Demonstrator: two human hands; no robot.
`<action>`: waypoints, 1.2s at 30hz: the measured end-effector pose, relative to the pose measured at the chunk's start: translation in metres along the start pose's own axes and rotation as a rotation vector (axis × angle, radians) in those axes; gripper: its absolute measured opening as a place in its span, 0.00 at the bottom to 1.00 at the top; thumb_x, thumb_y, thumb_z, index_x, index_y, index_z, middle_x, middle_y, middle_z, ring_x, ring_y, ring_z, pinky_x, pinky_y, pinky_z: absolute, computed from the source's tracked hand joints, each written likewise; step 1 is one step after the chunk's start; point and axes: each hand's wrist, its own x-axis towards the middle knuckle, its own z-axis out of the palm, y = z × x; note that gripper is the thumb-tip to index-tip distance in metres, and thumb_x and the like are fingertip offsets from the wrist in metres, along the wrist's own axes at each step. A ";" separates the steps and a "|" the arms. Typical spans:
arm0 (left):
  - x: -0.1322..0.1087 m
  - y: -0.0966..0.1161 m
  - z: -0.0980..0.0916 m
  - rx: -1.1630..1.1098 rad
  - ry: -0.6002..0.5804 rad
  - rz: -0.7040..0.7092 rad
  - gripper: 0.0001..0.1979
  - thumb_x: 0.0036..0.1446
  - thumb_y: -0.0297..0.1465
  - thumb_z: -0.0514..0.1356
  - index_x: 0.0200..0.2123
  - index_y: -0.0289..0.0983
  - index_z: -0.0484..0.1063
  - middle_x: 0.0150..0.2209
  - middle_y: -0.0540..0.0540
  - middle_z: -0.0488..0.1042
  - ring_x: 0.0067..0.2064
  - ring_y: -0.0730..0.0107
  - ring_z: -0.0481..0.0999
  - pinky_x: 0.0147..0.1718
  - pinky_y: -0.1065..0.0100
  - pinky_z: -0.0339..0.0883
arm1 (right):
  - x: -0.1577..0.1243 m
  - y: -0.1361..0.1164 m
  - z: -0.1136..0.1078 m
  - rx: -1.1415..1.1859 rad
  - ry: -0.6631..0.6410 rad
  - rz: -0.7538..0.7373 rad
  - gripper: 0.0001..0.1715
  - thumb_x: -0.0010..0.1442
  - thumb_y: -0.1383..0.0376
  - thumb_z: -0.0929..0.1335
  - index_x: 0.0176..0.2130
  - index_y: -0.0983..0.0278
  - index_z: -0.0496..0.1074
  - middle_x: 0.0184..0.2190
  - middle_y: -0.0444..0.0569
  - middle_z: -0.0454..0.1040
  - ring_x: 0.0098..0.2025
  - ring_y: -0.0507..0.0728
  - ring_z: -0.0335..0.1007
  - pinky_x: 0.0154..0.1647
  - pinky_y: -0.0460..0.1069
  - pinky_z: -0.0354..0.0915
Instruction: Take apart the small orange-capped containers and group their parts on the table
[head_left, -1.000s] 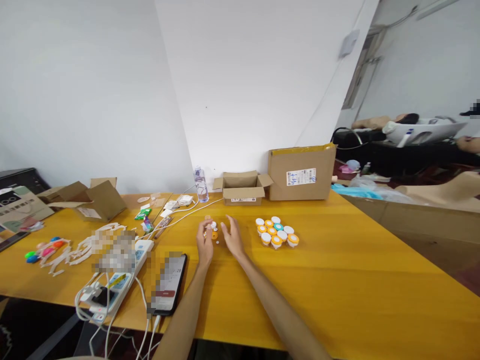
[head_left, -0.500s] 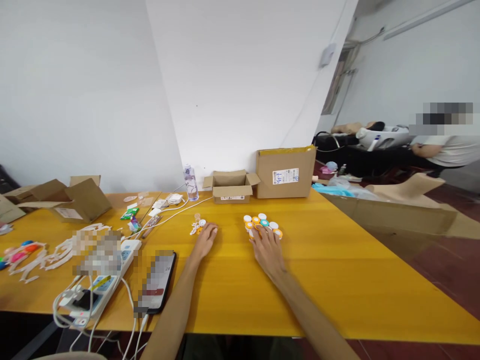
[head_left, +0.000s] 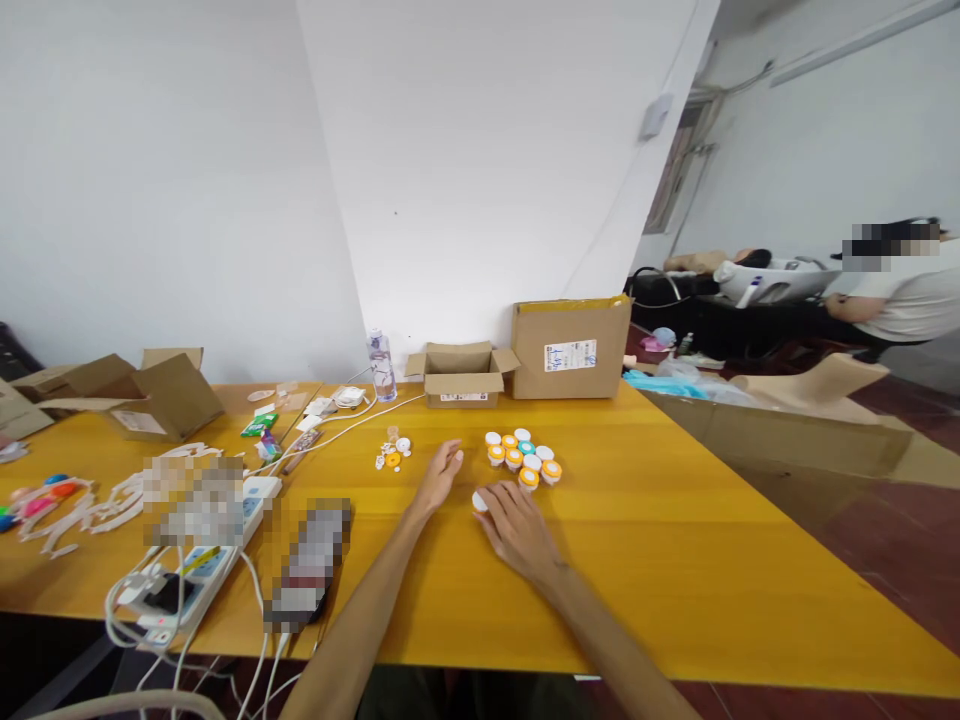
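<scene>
My right hand (head_left: 519, 530) is closed around a small jar with a white lid (head_left: 479, 502), just above or on the table; most of the jar is hidden by the fingers. Beyond it stands a cluster of small lidded jars (head_left: 513, 457) with orange, white and one teal top. My left hand (head_left: 439, 478) is in the air to the left of that jar, its fingers stretched out and nothing visible in them. Left of this hand lie an orange ring-shaped lid (head_left: 393, 460), a white cap (head_left: 403, 445), a small clear cup (head_left: 392, 433) and small white pieces (head_left: 380, 461).
At the back are an open carton (head_left: 465, 383), a closed cardboard box (head_left: 571, 350) and a water bottle (head_left: 382, 367). A phone (head_left: 311, 560), a power strip (head_left: 217, 560) and cables lie to the left. A person (head_left: 900, 300) sits at the far right.
My right hand has moved from the jar cluster toward me with a white-lidded jar in it. My left hand has left the loose lids and come right, toward the right hand.
</scene>
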 end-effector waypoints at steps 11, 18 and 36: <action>0.037 -0.004 0.082 -0.158 -0.037 -0.085 0.18 0.60 0.47 0.57 0.45 0.40 0.71 0.49 0.40 0.76 0.53 0.60 0.74 0.55 0.59 0.66 | -0.028 0.002 -0.019 0.207 0.175 0.297 0.17 0.65 0.60 0.63 0.52 0.59 0.68 0.46 0.55 0.74 0.48 0.62 0.73 0.48 0.57 0.72; 0.031 0.003 0.107 -0.171 -0.058 -0.087 0.17 0.63 0.45 0.54 0.41 0.39 0.72 0.46 0.41 0.75 0.49 0.62 0.74 0.53 0.61 0.68 | -0.025 0.004 -0.037 0.388 0.285 0.435 0.15 0.64 0.59 0.65 0.49 0.59 0.72 0.43 0.53 0.74 0.45 0.61 0.73 0.46 0.56 0.72; -0.028 0.017 0.003 0.112 -0.247 0.081 0.19 0.55 0.48 0.61 0.38 0.39 0.78 0.39 0.44 0.79 0.41 0.61 0.76 0.44 0.62 0.70 | 0.027 0.003 0.023 0.848 0.096 0.623 0.17 0.53 0.51 0.71 0.35 0.61 0.75 0.32 0.50 0.79 0.33 0.60 0.77 0.35 0.55 0.74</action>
